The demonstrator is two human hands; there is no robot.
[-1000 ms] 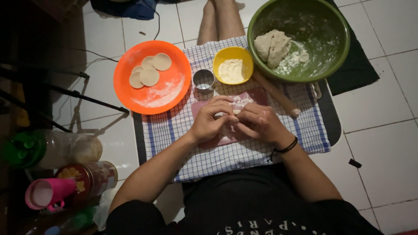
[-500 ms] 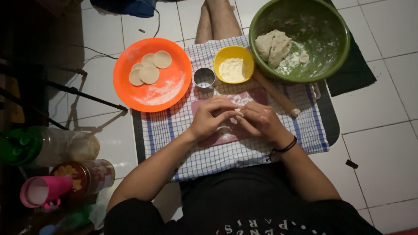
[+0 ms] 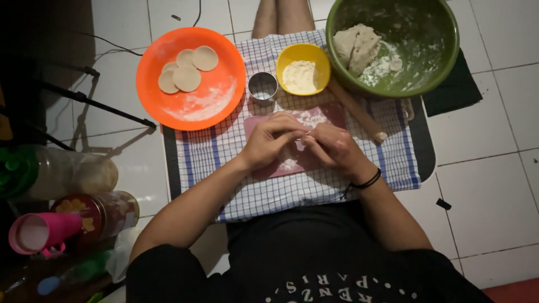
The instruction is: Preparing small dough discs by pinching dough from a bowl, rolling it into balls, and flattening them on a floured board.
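Observation:
My left hand [image 3: 273, 140] and my right hand [image 3: 335, 148] meet fingertip to fingertip over a floured pink mat [image 3: 328, 116], pinching a small piece of dough [image 3: 304, 138] that is mostly hidden between the fingers. The mat lies on a blue-checked cloth [image 3: 208, 154] spread on a dark board. Beyond my hands stand a round metal cutter [image 3: 263, 87] and a yellow bowl of flour [image 3: 304, 68]. A wooden rolling pin [image 3: 356, 109] lies slanted to the right of the mat.
An orange plate [image 3: 191, 78] with three dough discs [image 3: 187, 70] sits far left. A green bowl [image 3: 392, 45] with a dough lump sits far right. Jars and a pink cup [image 3: 42, 231] crowd the near left floor. White tiles surround the board.
Both hands stay together over the mat, fingers shifting slightly on the dough. The view has shifted a little.

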